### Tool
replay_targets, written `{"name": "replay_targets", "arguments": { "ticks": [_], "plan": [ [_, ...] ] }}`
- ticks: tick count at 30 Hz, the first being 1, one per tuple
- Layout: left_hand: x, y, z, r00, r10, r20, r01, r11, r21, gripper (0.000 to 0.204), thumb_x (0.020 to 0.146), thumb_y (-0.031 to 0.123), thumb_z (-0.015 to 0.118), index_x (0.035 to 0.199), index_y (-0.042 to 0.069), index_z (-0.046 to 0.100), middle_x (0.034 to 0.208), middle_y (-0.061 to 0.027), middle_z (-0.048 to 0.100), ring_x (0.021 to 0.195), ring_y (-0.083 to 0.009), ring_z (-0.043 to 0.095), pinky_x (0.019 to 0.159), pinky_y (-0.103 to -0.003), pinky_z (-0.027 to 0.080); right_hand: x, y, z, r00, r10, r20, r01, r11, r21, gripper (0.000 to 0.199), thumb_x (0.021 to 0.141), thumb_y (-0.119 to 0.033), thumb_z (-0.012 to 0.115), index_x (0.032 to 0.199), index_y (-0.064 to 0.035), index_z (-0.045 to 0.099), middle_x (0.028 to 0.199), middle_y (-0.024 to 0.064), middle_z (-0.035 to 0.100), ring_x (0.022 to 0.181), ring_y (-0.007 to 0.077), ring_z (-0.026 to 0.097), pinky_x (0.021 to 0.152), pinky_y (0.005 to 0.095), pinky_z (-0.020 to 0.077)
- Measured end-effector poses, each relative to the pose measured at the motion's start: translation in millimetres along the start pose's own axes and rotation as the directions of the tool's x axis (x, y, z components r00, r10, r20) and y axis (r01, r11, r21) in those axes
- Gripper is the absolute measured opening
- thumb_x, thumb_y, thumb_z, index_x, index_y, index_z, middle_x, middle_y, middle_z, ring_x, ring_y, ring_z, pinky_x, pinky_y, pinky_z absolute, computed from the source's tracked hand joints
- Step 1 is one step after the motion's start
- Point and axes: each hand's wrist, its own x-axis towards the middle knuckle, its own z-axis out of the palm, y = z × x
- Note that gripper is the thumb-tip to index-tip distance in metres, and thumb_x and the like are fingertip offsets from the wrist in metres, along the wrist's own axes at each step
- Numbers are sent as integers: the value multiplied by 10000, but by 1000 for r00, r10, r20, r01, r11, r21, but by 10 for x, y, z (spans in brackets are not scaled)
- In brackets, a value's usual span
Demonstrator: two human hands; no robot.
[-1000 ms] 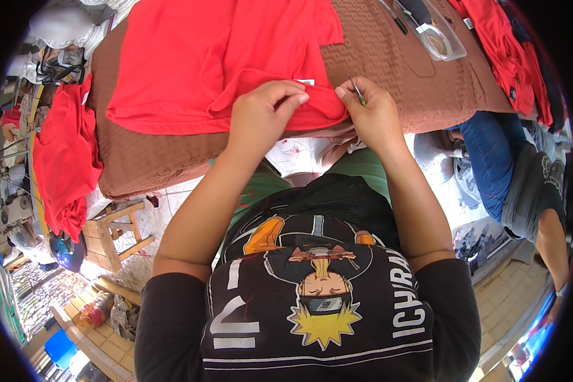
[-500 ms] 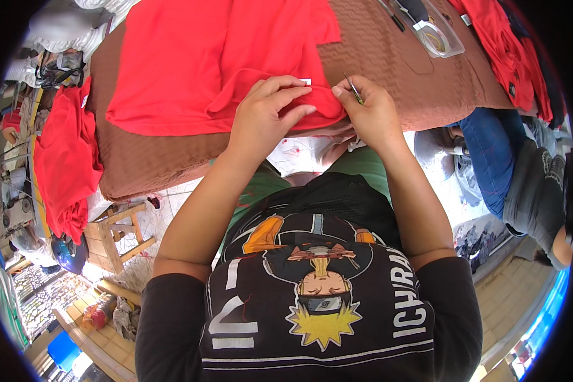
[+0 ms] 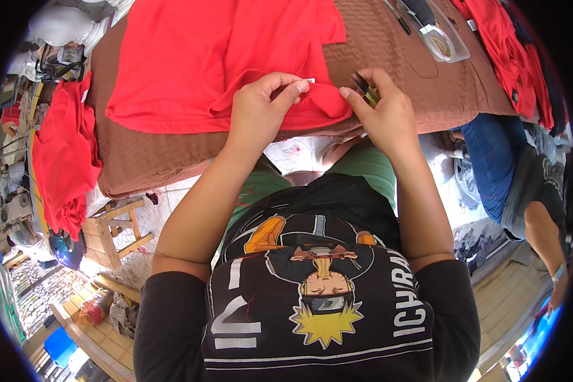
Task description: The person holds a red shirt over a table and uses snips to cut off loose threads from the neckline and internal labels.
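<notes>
Lying over the upper left and middle of the frame, the red cloth (image 3: 178, 57) rests on a desk (image 3: 153, 159) with a brown cover. Its near edge is bunched in soft folds in the upper middle, where a small white tag (image 3: 311, 81) shows. The cloth looks light, soft and floppy, so it should bend and slide easily and not break, though a sharp tip could poke a hole in it. A good place to hold it would be the folded edge close to the tag, with just the fingertips. A big tug there might pull the folds out of place.

The left hand (image 3: 261, 105) is at that edge, thumb and first finger pinched together just beside the tag. I cannot tell what, if anything, is between them. The right hand (image 3: 391, 114), near the cloth's right end, is curled around small snips (image 3: 368, 92), with the dark tips pointing up and left.

Farther out, a clear box (image 3: 461, 52) sits at the upper right with a pale ring (image 3: 431, 28) inside. A red bundle (image 3: 67, 159) hangs at the left, and a wooden stool (image 3: 103, 245) stands below it.
</notes>
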Motion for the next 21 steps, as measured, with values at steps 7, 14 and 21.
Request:
{"name": "replay_targets", "arguments": {
  "ticks": [7, 14, 21],
  "plan": [
    [17, -37, 5, 1000, -3, -3, 3, 1000, -26, 200, 928, 164, 628, 997, -16, 682, 920, -54, 703, 796, -80, 599, 763, -233, 492, -135, -102, 94, 976, -212, 52, 195, 954, 227, 177, 846, -137, 672, 988, -42, 624, 912, 144, 669, 838, 306, 658, 706, 383, 511],
    [3, -34, 16, 1000, -4, -8, 4, 1000, -8, 196, 923, 168, 637, 984, -11, 685, 892, -30, 693, 804, -76, 596, 763, -229, 482, -130, -34, 206, 965, -254, 68, 243, 959, 147, 150, 844, -125, 653, 977, -60, 627, 904, 135, 668, 799, 326, 649, 690, 401, 505],
    [-67, 315, -390, 801, 261, 539, -389, 911, 137, 142, 885, 146, 657, 847, 13, 687, 794, -47, 663, 783, -132, 614, 742, -261, 479, -134, -113, 136, 958, -280, 58, 283, 957, -55, 140, 843, -134, 649, 965, -67, 627, 902, 134, 667, 805, 327, 656, 691, 408, 509]
  ]
}}
